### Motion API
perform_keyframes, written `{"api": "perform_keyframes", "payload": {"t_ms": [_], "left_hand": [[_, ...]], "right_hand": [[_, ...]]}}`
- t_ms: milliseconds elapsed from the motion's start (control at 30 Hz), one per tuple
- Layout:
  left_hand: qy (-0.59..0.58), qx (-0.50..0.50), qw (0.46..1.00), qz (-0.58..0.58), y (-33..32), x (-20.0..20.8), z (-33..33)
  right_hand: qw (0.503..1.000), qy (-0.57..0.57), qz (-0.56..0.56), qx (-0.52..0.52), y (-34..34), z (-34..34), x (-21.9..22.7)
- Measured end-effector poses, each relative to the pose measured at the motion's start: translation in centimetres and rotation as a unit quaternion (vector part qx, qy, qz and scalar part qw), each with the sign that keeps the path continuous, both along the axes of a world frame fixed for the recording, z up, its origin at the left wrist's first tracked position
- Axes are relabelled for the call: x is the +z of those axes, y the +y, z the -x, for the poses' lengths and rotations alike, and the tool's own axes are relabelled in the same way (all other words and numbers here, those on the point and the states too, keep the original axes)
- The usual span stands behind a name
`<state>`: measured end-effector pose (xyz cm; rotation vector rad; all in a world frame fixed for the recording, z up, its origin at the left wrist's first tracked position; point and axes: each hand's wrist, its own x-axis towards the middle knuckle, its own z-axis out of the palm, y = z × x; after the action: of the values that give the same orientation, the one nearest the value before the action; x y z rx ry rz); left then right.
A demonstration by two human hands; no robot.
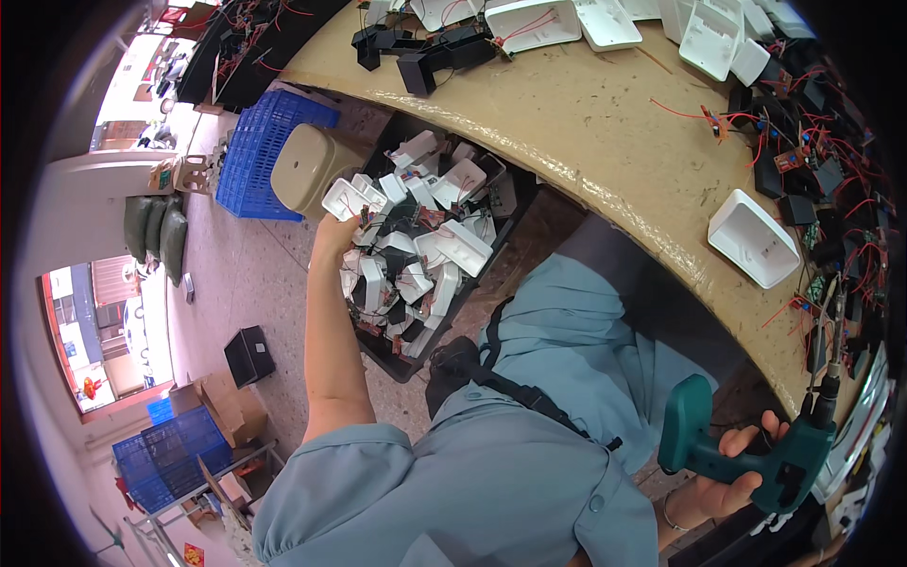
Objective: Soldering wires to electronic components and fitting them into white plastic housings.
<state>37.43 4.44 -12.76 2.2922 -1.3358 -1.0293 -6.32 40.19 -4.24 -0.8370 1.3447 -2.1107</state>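
My left hand [333, 231] reaches down to the left into a black crate [402, 364] on the floor, filled with several white plastic housings and black parts with red wires. Its fingers grip one white housing [342, 198] at the top of the pile. My right hand [732, 482] is at the lower right, closed around the handle of a teal electric screwdriver [756, 458] whose bit [836, 326] points up toward the table edge.
A curved wooden table [605, 123] carries white housings [753, 238], black parts and red-wired circuit boards [812, 151]. A beige stool [307, 170] and blue crates [260, 151] stand on the floor to the left. Cardboard boxes [227, 406] lie further back.
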Motion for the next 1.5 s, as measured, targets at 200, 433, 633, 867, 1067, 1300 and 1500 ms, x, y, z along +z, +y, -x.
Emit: {"api": "perform_keyframes", "payload": {"t_ms": [200,433,633,867,1067,1300,1500], "left_hand": [[-0.109,-0.081,0.990,-0.026,1.0,1.7,-0.8],[-0.074,-0.230,0.957,0.159,2.1,8.2,5.7],[0.170,-0.489,0.838,0.172,5.5,13.0,19.4],[0.227,-0.508,0.807,0.197,7.5,10.3,21.2],[-0.200,-0.119,0.917,0.323,0.7,5.9,4.8],[-0.148,-0.074,0.986,-0.008,-3.6,1.2,0.4],[-0.028,0.011,0.970,0.241,0.7,2.6,0.3]], "right_hand": [[1.000,-0.008,0.002,0.007,0.4,0.3,-0.1],[0.999,-0.017,0.040,-0.003,-0.6,0.4,-0.1],[0.994,-0.053,0.083,0.052,-0.6,0.4,-0.3],[0.999,-0.027,0.039,-0.016,1.4,0.7,-0.2],[0.998,-0.044,0.034,0.036,0.3,1.9,-0.6],[0.997,-0.047,0.026,0.057,-1.2,1.7,-0.4],[0.997,-0.021,0.037,0.058,-2.0,1.6,0.0]]}}
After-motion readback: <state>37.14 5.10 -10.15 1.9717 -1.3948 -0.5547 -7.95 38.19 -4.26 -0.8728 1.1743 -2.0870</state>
